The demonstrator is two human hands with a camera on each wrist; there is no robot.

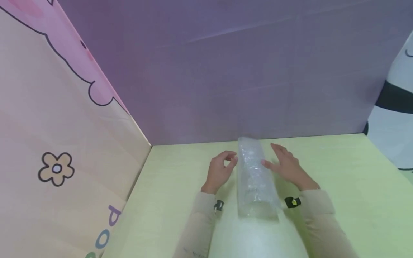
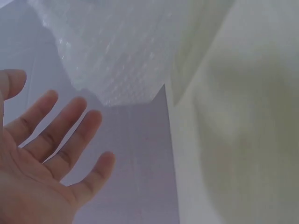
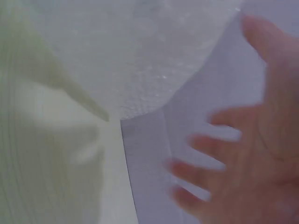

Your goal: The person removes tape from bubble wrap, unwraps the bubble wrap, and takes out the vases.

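Clear bubble wrap (image 1: pixel 256 175), bent into a long arched or rolled shape, lies on the pale green table with its far end near the back wall. On its left side is my left hand (image 1: pixel 220 170), thumb tip close to the wrap's edge in the head view. The left wrist view shows that hand's fingers (image 2: pixel 60 144) spread loosely, apart from the wrap (image 2: pixel 117 51). Across from it, my right hand (image 1: pixel 288 167) has its thumb near the wrap's right side. Its fingers (image 3: pixel 205 147) look extended and blurred in the right wrist view, gripping nothing.
A purple wall (image 1: pixel 245 71) stands along the back edge of the table (image 1: pixel 180 179). To the left rises a panel (image 1: pixel 90 143) with a flower drawing, and a white-and-black panel (image 1: pixel 390 139) borders the right. Both wrists carry small dark devices (image 1: pixel 292 202).
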